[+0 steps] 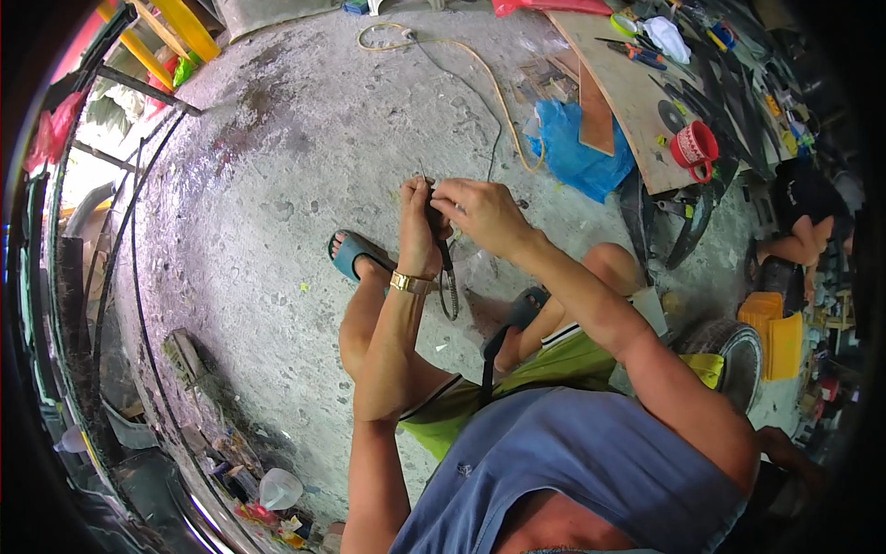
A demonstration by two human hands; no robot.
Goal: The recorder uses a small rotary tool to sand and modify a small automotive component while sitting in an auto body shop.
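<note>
Far left of the black tool point(434, 214): yellow bars point(189, 28) above its level and a pale jug point(280, 489) well below. Closer on the tool's left and a little lower, a teal sandal point(348, 264) on a foot, against rough concrete floor point(277, 185). Around the tool itself, the left hand point(417, 242), fingers curled in a close wrap, with a gold watch point(411, 283) at the wrist. Tool roughly upright at the centre of the view, apparently with a thin spike at the top; below it, a looped cord point(453, 286). Immediately right of the tool, the right hand point(484, 214), fingertips in a narrow pinch at the upper end; too small to tell whether with any loose part between them. Step in hand, by the look of it: fine fingertip work on the tool's top. For the next move, probably needed: a steady left grip and a precise right pinch, clear of the spike. Farther right of the tool, a blue bag point(577, 152), a board point(637, 102) with a red mug point(694, 145), a tyre point(749, 355), yellow bins point(783, 342) and another person point(808, 240).
</note>
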